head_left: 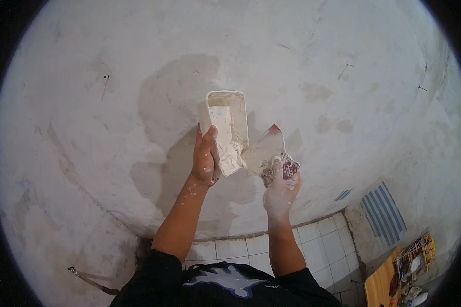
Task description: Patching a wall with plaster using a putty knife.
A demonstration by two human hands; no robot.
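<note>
My left hand (205, 161) is closed around the left side of an oblong, off-white tub (239, 115), held tilted in front of the wall. Pale wet putty (228, 156) coats its inside and lies thickest at the near end. My right hand (283, 188) grips a thin, curved, putty-smeared scraper (264, 146) with a reddish tip and dark red, speckled patches near my fingers. The scraper's left corner meets the tub's lower right rim, where putty clings. Both hands are spotted with white, the right one more heavily.
A grey-white wall (276, 46) with damp-looking patches rises ahead, with a nail (106, 77) at left and another nail (348, 65) at right. White tiles (312, 240) lie below. At lower right are a blue-striped panel (384, 214), a wooden surface (380, 281) and a cluttered wire basket (414, 256).
</note>
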